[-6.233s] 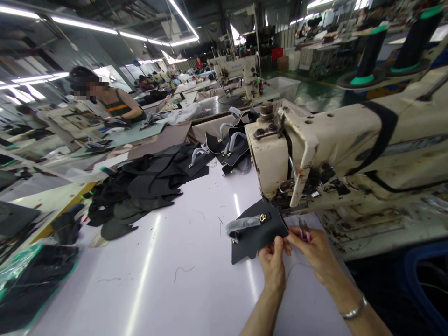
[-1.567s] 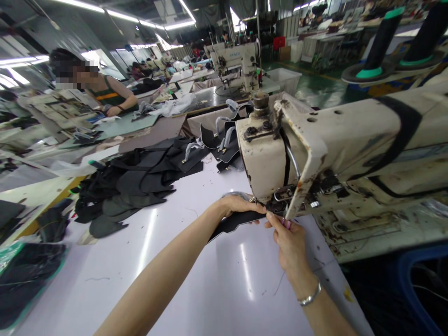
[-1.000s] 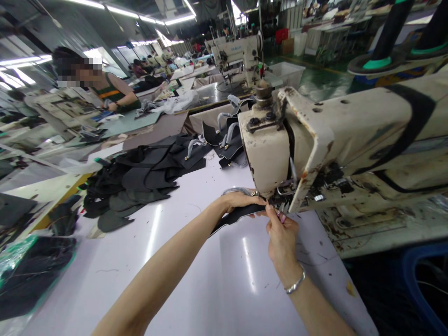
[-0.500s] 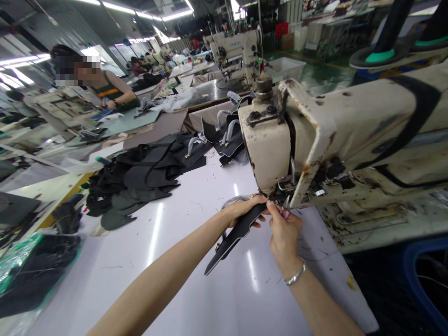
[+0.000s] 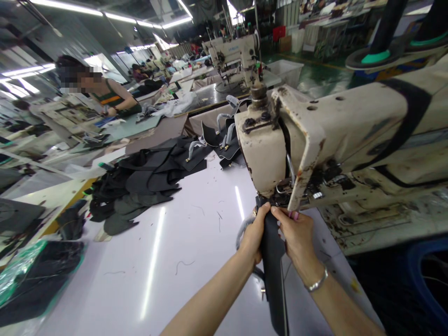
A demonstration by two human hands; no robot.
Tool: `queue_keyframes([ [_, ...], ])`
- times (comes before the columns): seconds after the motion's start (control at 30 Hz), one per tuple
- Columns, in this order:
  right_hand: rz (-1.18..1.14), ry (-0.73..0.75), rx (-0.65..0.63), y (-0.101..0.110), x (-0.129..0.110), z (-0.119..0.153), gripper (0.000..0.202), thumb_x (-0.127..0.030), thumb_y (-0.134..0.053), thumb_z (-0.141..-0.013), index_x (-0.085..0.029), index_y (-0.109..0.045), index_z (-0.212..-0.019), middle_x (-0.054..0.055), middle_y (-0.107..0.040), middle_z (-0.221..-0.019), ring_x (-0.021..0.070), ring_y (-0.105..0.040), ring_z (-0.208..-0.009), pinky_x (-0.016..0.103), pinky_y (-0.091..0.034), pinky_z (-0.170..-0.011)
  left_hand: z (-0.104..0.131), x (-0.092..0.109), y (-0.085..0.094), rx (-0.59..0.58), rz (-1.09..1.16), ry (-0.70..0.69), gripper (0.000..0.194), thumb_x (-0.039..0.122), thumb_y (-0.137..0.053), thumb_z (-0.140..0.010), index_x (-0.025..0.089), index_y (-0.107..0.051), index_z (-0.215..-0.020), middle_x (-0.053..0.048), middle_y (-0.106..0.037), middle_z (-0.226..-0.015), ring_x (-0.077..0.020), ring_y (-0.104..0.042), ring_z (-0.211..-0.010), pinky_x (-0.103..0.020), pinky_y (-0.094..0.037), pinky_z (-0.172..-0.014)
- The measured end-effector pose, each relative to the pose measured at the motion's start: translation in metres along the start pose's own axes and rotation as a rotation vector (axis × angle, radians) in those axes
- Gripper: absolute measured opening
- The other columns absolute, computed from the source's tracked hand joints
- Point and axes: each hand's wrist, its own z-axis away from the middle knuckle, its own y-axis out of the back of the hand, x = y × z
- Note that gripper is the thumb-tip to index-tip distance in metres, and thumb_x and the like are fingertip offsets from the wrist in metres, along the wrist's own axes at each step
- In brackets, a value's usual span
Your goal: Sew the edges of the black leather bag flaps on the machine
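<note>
A black leather-like panel (image 5: 275, 270) with a pale edge runs from under the sewing machine head (image 5: 261, 154) down toward me. My left hand (image 5: 255, 235) grips its left side, thumb on top close to the needle area. On the other side my right hand (image 5: 296, 233) pinches the panel near its upper end. A pink-handled tool (image 5: 293, 215), seemingly small scissors, is tucked in the right hand's fingers, its blades hidden. A plastic-wrapped handle (image 5: 241, 231) with gold-coloured hardware sticks out left of the panel. The needle itself is hidden.
Black cut pieces (image 5: 140, 182) lie heaped at the left of the white table (image 5: 196, 289). Several panels with wrapped handles (image 5: 227, 140) sit behind the machine head. A plastic-wrapped bundle (image 5: 38, 275) is at the left edge. Across the way, a person (image 5: 112, 95) works.
The panel has swung from a slant to lie nearly straight toward me, its upper end now at the machine's needle area. Both hands moved with it, the left to the right and lower.
</note>
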Motion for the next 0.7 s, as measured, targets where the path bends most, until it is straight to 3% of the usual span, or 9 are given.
queue_keyframes([
  [0.13, 0.042, -0.058, -0.119, 0.017, -0.015, -0.007, 0.027, -0.033, -0.089, -0.054, -0.015, -0.068, -0.052, -0.002, -0.056, -0.046, 0.0078, -0.041, -0.040, 0.021, -0.028, -0.037, 0.005, -0.014, -0.024, 0.024, 0.283, -0.012, 0.057, 0.071, -0.071, -0.079, 0.020, -0.076, -0.104, -0.008, -0.081, -0.089, -0.0265, -0.078, -0.087, -0.032, -0.062, -0.074],
  [0.3, 0.065, -0.077, -0.233, 0.032, -0.018, -0.016, 0.025, -0.032, -0.090, -0.052, -0.013, -0.076, -0.060, 0.000, -0.059, -0.048, 0.0096, -0.044, -0.043, 0.023, -0.032, -0.043, 0.003, -0.025, -0.040, 0.074, 0.423, -0.054, 0.060, 0.071, -0.073, -0.078, 0.020, -0.076, -0.108, -0.009, -0.081, -0.092, -0.0287, -0.078, -0.090, -0.035, -0.063, -0.079],
  [0.57, 0.141, 0.018, -0.247, 0.037, -0.019, -0.023, 0.026, -0.034, -0.092, -0.054, -0.014, -0.078, -0.062, -0.004, -0.051, -0.043, 0.0077, -0.037, -0.043, 0.022, -0.025, -0.043, 0.001, -0.023, -0.043, 0.138, 0.350, -0.075, 0.056, 0.071, -0.069, -0.081, 0.021, -0.076, -0.107, -0.009, -0.081, -0.095, -0.0276, -0.076, -0.096, -0.034, -0.060, -0.083],
  [0.63, 0.161, 0.065, -0.234, 0.037, -0.020, -0.025, 0.024, -0.034, -0.092, -0.055, -0.015, -0.079, -0.062, -0.003, -0.055, -0.044, 0.0090, -0.041, -0.043, 0.023, -0.028, -0.043, 0.001, -0.021, -0.043, 0.135, 0.317, -0.092, 0.059, 0.072, -0.068, -0.081, 0.021, -0.076, -0.109, -0.009, -0.081, -0.095, -0.0283, -0.076, -0.096, -0.035, -0.060, -0.083],
  [0.7, 0.161, 0.097, -0.225, 0.036, -0.020, -0.026, 0.022, -0.032, -0.092, -0.055, -0.016, -0.081, -0.065, 0.001, -0.066, -0.053, 0.0129, -0.053, -0.049, 0.026, -0.040, -0.048, 0.000, -0.018, -0.042, 0.126, 0.313, -0.108, 0.060, 0.073, -0.067, -0.081, 0.021, -0.075, -0.109, -0.009, -0.080, -0.094, -0.0287, -0.076, -0.095, -0.036, -0.060, -0.083],
])
